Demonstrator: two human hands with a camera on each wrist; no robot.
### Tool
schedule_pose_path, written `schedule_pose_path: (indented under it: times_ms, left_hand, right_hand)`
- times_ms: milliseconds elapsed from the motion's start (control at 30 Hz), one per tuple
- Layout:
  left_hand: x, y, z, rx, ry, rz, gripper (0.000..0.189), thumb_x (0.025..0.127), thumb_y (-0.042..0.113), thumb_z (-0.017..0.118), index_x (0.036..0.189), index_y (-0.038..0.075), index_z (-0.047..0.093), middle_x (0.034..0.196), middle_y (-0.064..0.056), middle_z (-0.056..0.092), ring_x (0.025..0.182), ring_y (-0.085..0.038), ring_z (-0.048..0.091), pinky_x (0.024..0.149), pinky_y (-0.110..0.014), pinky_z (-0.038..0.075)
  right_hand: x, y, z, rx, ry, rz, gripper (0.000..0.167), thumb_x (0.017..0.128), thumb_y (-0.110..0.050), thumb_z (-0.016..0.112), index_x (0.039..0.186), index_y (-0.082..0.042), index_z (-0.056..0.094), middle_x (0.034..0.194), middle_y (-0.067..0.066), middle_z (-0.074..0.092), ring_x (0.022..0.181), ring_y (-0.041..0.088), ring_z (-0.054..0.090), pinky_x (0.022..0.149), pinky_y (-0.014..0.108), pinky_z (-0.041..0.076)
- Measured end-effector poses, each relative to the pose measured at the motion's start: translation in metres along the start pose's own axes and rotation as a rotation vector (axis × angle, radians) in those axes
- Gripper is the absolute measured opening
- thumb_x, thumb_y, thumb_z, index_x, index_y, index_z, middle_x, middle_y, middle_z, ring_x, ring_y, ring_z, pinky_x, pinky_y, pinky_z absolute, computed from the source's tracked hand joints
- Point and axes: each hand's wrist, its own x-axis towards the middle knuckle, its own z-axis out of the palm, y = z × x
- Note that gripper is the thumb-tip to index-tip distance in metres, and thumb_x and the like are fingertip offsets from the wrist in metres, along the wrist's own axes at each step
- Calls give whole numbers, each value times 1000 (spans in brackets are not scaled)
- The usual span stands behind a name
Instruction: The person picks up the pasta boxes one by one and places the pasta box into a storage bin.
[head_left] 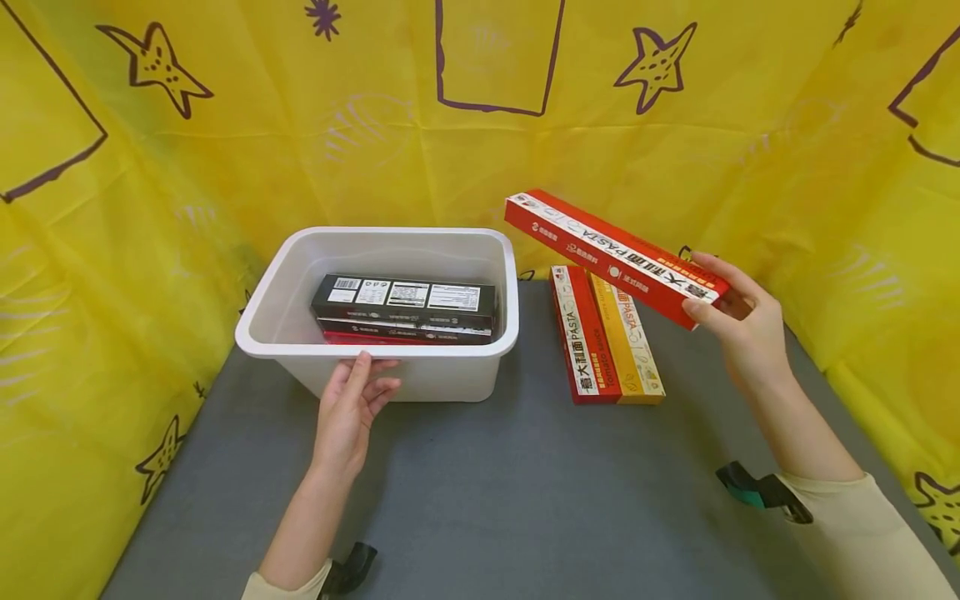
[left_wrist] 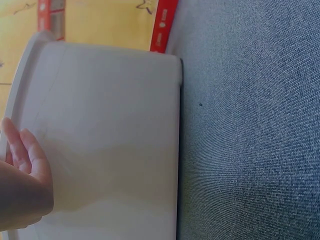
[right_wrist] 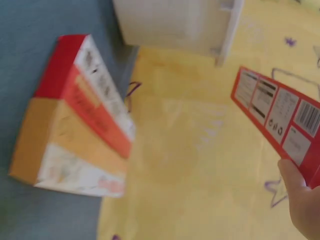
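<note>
My right hand (head_left: pixel 750 325) grips the near end of a red pasta box (head_left: pixel 607 254), thumb on one side and fingers on the other. The box is raised, its far end pointing left toward a white plastic bin (head_left: pixel 442 375). In the right wrist view, the held box shows a face with a barcode and printed panels. At the bin's front rim, my left hand (head_left: pixel 352 408) holds on with the thumb up at the edge and fingers bent below it. Inside the bin lie black boxes (head_left: pixel 405 304) with white labels, and a bit of red shows under them.
Right of the bin, a red pasta box (head_left: pixel 585 333) and a yellow pasta box (head_left: pixel 630 342) lie side by side on the grey cloth surface (head_left: pixel 480 500). A yellow curtain (head_left: pixel 465 167) with drawn starfish encloses the back and both sides.
</note>
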Motion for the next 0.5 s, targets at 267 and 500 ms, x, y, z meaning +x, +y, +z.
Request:
schedule_pose_path:
  times_ms: [267, 500]
  left_hand:
    - [-1, 0, 0, 3, 2, -2, 20, 103, 30, 50, 107, 10, 50, 92, 2, 72, 71, -8, 68, 76, -25, 55]
    - [0, 0, 0, -5, 0, -7, 20, 103, 29, 50, 107, 10, 51, 92, 2, 72, 71, -9, 68, 77, -25, 55]
  right_hand:
    - [12, -23, 39, -84, -250, 11, 46, 88, 2, 64, 132, -8, 60, 122, 11, 57, 99, 23, 56, 77, 21, 54]
    - [21, -28, 71, -229, -433, 82, 50, 89, -5, 65, 137, -15, 56, 127, 13, 54, 102, 28, 56, 78, 27, 56]
